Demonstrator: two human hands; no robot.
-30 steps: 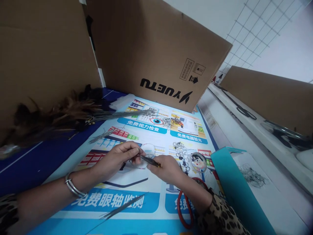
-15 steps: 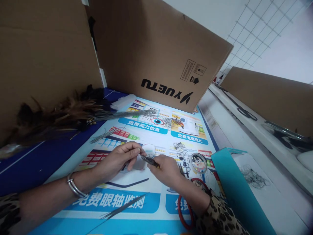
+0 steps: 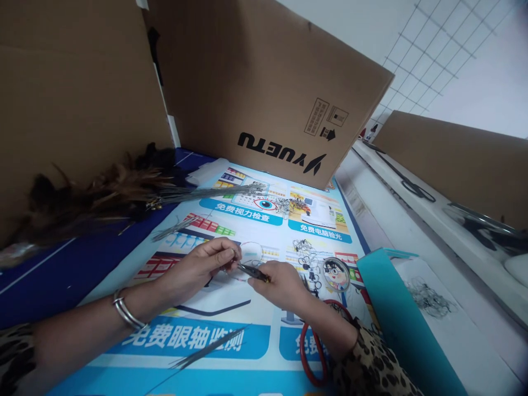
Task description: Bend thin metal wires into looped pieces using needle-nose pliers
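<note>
My left hand pinches a thin wire ring at its near edge, over a printed poster on the table. My right hand is closed round small dark pliers, whose tip meets the ring right by my left fingertips. A silver bangle sits on my left wrist. Small metal rings and clasps lie scattered just right of my hands.
A bundle of brown feathers on wire stems lies at the left. Loose wires lie near the front. A red ring, a round clear lid, a teal box and cardboard boxes surround the poster.
The hands have barely moved. The pliers tip has shifted slightly along the wire ring, which now sits a little lower against the poster.
</note>
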